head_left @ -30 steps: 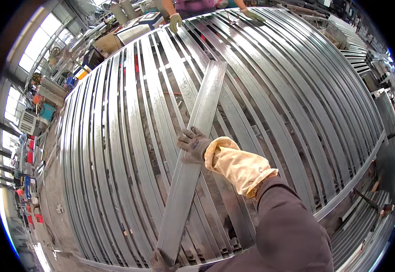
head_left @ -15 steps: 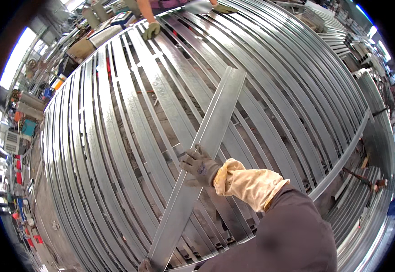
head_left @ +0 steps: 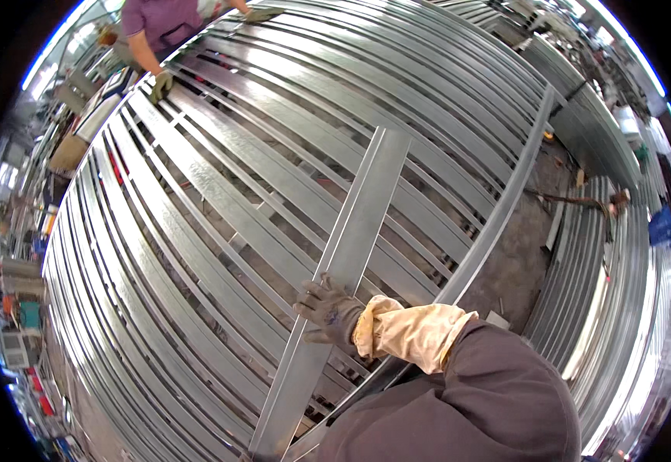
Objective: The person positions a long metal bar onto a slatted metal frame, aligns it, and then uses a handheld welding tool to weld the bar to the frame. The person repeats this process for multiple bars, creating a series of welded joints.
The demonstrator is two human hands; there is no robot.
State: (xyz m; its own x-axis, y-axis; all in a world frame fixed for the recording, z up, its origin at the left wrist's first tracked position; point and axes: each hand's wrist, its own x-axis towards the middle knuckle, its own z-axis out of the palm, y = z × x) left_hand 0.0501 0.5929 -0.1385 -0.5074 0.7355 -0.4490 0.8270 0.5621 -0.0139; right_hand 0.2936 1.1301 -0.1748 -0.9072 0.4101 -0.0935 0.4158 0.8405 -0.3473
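A long galvanised steel channel (head_left: 360,219) lies slantwise across a frame of parallel metal strips (head_left: 270,212), its far end near the middle. My right hand (head_left: 332,312), in a grey work glove with a tan cuff, reaches over the channel from the right. Its fingers curl over the channel's left edge, the thumb set apart and lower. At the bottom edge of the picture, by the channel's near end, only a dark sliver of my left hand (head_left: 246,457) shows; its fingers are hidden.
Across the frame stands a person in a purple shirt (head_left: 166,19), gloved hands on the strips. A curved metal rail (head_left: 497,223) edges the frame on the right. Beyond it lie stacked long profiles (head_left: 574,269) and a grey sheet stack (head_left: 593,123). Clutter lines the left side.
My view has turned to the right, so the frame appears tilted and the co-worker is farther left. My right hand stays on the channel. My left hand has nearly left the picture.
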